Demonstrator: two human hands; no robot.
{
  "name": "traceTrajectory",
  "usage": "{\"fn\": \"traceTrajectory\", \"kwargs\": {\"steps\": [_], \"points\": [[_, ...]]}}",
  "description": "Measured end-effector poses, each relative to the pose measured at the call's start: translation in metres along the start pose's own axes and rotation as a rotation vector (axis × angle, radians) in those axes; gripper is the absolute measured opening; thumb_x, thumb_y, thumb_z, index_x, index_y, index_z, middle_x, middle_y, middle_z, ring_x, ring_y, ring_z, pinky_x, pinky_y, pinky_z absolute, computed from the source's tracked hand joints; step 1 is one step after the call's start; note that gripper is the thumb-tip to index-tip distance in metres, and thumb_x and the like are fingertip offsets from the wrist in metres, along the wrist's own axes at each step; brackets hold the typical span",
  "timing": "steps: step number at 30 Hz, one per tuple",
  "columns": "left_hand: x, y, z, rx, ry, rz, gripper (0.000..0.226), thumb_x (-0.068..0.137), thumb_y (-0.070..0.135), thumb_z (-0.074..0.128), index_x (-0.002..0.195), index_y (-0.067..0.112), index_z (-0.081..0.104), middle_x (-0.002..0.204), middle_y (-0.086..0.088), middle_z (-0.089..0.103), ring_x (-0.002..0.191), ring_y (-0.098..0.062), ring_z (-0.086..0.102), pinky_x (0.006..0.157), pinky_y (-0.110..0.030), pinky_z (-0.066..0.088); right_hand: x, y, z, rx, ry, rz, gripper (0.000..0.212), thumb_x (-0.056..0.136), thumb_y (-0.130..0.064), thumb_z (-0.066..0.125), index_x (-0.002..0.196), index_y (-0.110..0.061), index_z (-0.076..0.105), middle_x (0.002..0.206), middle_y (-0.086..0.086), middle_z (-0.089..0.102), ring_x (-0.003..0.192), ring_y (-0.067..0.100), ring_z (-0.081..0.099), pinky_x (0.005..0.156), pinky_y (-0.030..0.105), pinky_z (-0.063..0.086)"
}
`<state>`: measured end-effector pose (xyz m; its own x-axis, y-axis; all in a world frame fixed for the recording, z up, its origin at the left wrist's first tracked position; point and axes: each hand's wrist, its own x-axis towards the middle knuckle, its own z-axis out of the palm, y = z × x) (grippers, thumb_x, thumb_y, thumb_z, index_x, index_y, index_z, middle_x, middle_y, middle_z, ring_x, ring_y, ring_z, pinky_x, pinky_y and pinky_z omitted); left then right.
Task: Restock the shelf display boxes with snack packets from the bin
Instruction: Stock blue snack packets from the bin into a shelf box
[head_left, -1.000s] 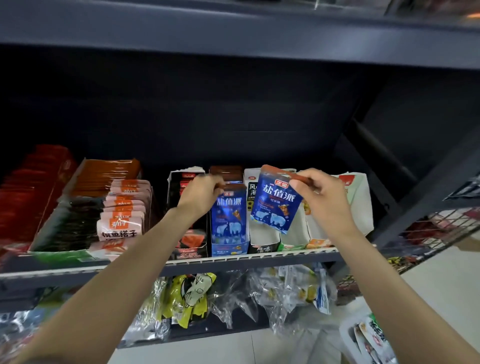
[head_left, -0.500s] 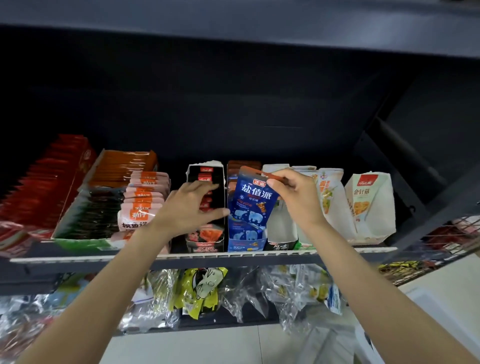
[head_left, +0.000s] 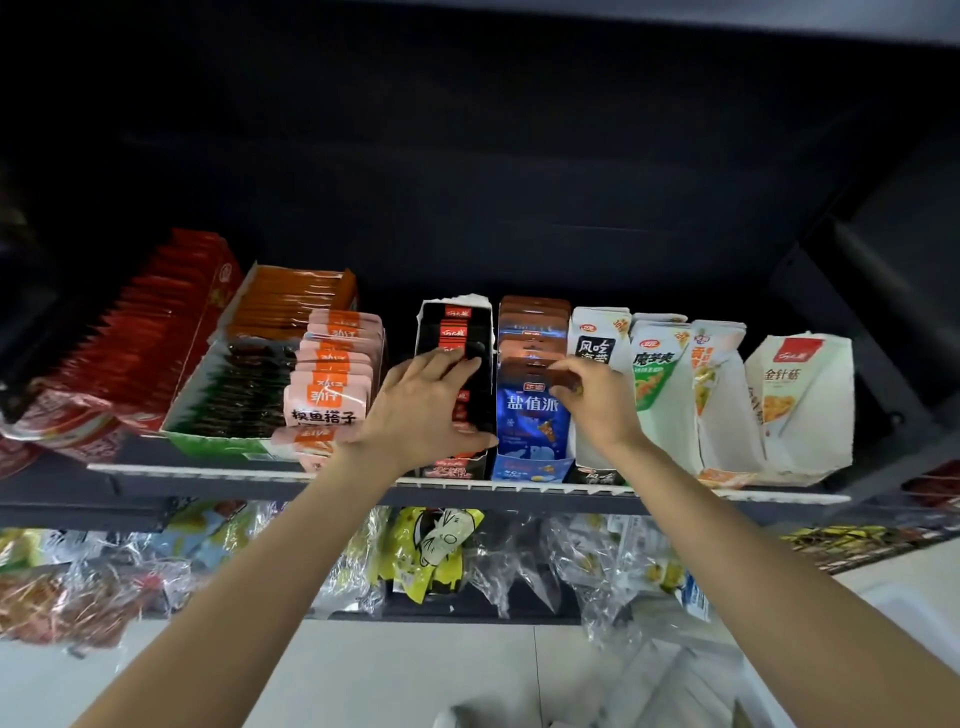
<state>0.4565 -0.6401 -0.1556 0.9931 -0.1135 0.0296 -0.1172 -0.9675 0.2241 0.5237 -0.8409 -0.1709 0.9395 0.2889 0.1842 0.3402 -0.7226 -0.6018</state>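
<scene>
While both bare arms reached up to the dark metal shelf (head_left: 467, 486), the head camera showed the right hand (head_left: 597, 405) pinching the brown top edge of a blue snack packet with white Chinese lettering (head_left: 532, 415), thumb and curled fingers closed on that edge. The packet stood upright at the front of the blue cardboard display box (head_left: 530, 467), in line with a row of like packets with brown tops behind it. The left hand (head_left: 421, 410) lay spread, fingers nearly straight and holding nothing, against the front of the neighbouring black display box with red labels (head_left: 457, 332), its thumb reaching toward the blue box's left side; whether the thumb touched it could not be told.

Right of the blue box stood a white and black carton (head_left: 597, 343), then a white and green carton (head_left: 657, 374), a white and orange carton (head_left: 714, 374) and, a little apart, a white carton with a red label (head_left: 800, 400). Left of the black box sat stacked pink and orange packets (head_left: 332, 384), a green-edged tray of dark packets (head_left: 244, 395) with orange packets (head_left: 296, 301) behind it, and a slanted row of red packets (head_left: 135, 332). Clear plastic bags of snacks (head_left: 587, 561) and a yellow bag with a cartoon figure (head_left: 436, 545) hung below the shelf, above a pale floor (head_left: 405, 675).
</scene>
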Motion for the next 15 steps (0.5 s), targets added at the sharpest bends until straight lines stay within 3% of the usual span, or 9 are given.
{"fn": "traceTrajectory", "kwargs": {"steps": [4, 8, 12, 15], "points": [[-0.003, 0.030, 0.003, -0.048, 0.163, 0.098, 0.088, 0.072, 0.061, 0.065, 0.145, 0.026, 0.030, 0.143, 0.003, 0.040, 0.132, -0.019, 0.034, 0.109, -0.037, 0.025, -0.013, 0.002, -0.013, 0.016, 0.067, 0.012, 0.036, 0.085, -0.011, 0.066, 0.121, -0.010, 0.059, 0.118, 0.005, 0.061, 0.108, 0.017, 0.055, 0.088, 0.023, 0.043], [0.002, 0.084, 0.021, -0.157, 0.265, 0.231, 0.055, 0.075, 0.039, 0.070, 0.124, 0.017, 0.056, 0.116, -0.004, 0.061, 0.108, -0.028, 0.055, 0.088, -0.041, 0.041, -0.052, 0.029, -0.044, 0.058, 0.092, 0.108, 0.026, 0.089, -0.011, 0.061, 0.115, -0.011, 0.062, 0.114, 0.003, 0.059, 0.098, 0.013, 0.058, 0.081, 0.017, 0.040], [0.002, 0.152, 0.053, -0.256, 0.159, 0.301, 0.038, 0.085, 0.024, 0.062, 0.123, 0.017, 0.059, 0.116, -0.004, 0.063, 0.109, -0.027, 0.056, 0.096, -0.044, 0.037, -0.111, 0.080, -0.076, 0.051, 0.099, 0.267, 0.023, 0.091, -0.007, 0.055, 0.113, -0.010, 0.062, 0.112, 0.004, 0.059, 0.096, 0.013, 0.059, 0.073, 0.012, 0.038], [-0.003, 0.213, 0.091, -0.340, -0.004, 0.375, 0.032, 0.088, 0.023, 0.057, 0.119, 0.018, 0.061, 0.117, -0.003, 0.062, 0.110, -0.024, 0.055, 0.096, -0.039, 0.040, -0.173, 0.133, -0.095, 0.048, 0.108, 0.461, 0.023, 0.092, -0.006, 0.053, 0.113, -0.010, 0.062, 0.111, 0.007, 0.062, 0.100, 0.020, 0.061, 0.080, 0.026, 0.047]]}}
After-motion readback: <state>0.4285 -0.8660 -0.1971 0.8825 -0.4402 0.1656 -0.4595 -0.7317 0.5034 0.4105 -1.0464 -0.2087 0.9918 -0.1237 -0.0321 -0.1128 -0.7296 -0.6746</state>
